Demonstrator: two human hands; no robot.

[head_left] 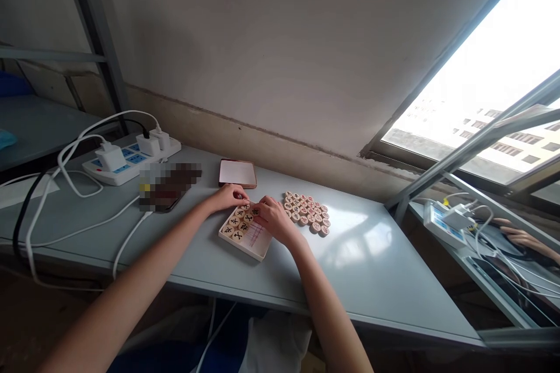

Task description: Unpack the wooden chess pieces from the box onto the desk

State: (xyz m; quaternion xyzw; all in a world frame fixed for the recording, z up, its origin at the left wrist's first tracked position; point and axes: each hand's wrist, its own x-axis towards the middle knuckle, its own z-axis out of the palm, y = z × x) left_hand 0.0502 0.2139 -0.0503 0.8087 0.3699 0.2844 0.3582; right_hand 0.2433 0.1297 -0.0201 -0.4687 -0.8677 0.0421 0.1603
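A shallow box (261, 249) lies at an angle near the middle of the desk. Rows of round wooden pieces (234, 221) with black characters fill its left part; a printed sheet shows in the rest. My left hand (228, 196) is at the box's far left corner, thumb and finger pinched at a piece. Over the far right part of the box is my right hand (270, 214), its fingers curled down at a black-marked piece. More round pieces (307, 210), black and red, lie in rows on the desk to the right. The box lid (237, 173) lies behind the box.
A power strip (131, 158) with white plugs and cables stands at the left, beside a pixelated phone-like object (168, 187). The desk (350, 280) meets the wall behind. Past a metal frame on the right are another power strip (444, 222) and a person's hand (525, 239).
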